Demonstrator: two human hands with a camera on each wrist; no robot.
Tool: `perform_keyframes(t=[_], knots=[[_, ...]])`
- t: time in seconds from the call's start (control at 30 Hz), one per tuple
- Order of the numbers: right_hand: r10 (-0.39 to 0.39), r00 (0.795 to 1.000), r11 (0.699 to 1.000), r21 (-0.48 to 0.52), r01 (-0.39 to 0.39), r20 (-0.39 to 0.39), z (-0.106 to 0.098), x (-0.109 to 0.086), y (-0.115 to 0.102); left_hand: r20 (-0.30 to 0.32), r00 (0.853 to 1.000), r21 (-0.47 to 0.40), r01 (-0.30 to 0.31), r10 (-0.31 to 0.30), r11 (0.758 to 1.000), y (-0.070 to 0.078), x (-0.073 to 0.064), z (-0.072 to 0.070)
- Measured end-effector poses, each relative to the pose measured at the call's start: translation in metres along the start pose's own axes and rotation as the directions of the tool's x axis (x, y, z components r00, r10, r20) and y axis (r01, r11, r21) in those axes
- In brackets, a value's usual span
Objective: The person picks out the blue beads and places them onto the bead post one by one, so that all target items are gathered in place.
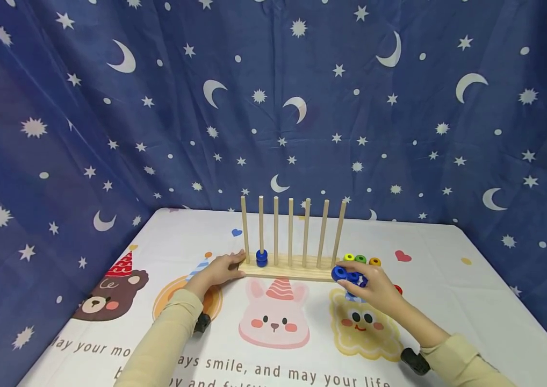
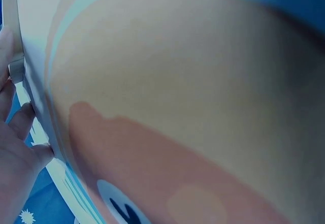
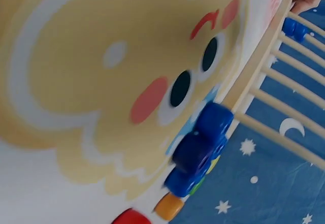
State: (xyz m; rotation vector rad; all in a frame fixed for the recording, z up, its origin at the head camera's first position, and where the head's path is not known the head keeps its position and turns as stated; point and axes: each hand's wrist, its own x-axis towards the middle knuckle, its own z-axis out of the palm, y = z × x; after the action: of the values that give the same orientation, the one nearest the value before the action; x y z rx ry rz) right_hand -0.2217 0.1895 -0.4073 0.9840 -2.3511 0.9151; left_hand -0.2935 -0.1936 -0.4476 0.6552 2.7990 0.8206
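Observation:
A wooden peg stand (image 1: 283, 273) with several upright dowels stands on the table. Blue beads (image 1: 261, 258) are stacked on its second dowel from the left. My left hand (image 1: 220, 269) grips the stand's left end between thumb and fingers; in the left wrist view part of that hand (image 2: 18, 148) shows at the edge. By the stand's right end, my right hand (image 1: 375, 285) pinches a blue bead (image 1: 339, 273) between thumb and forefinger. More blue beads (image 1: 357, 278) sit beneath that hand, partly hidden. The right wrist view shows a cluster of blue beads (image 3: 193, 150) but not the right hand.
Yellow (image 1: 348, 257), green (image 1: 360, 259) and orange beads (image 1: 375, 262) lie behind my right hand, and a red bead (image 1: 398, 289) lies beside it. A printed white cloth (image 1: 273, 360) covers the table. A blue star-patterned curtain (image 1: 273, 161) hangs behind.

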Motion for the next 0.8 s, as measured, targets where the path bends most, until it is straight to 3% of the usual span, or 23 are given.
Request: perform_keyframes(t=[0.23, 0.43, 0.8], knots=[[-0.048, 0.997, 0.998, -0.037, 0.046, -0.052, 0.007, 0.008, -0.012, 0.005, 1.0, -0.013, 0.009, -0.009, 1.0, -0.001, 0.0, 0.0], [-0.118, 0.987, 0.993, -0.01, 0.117, -0.11, 0.015, 0.016, -0.016, 0.001, 1.0, -0.033, 0.015, -0.014, 0.999, -0.002, 0.0, 0.001], [-0.177, 0.964, 0.982, 0.034, 0.187, -0.197, 0.022, 0.034, -0.023, 0.002, 1.0, -0.026, 0.008, -0.008, 1.0, 0.001, -0.001, 0.0]])
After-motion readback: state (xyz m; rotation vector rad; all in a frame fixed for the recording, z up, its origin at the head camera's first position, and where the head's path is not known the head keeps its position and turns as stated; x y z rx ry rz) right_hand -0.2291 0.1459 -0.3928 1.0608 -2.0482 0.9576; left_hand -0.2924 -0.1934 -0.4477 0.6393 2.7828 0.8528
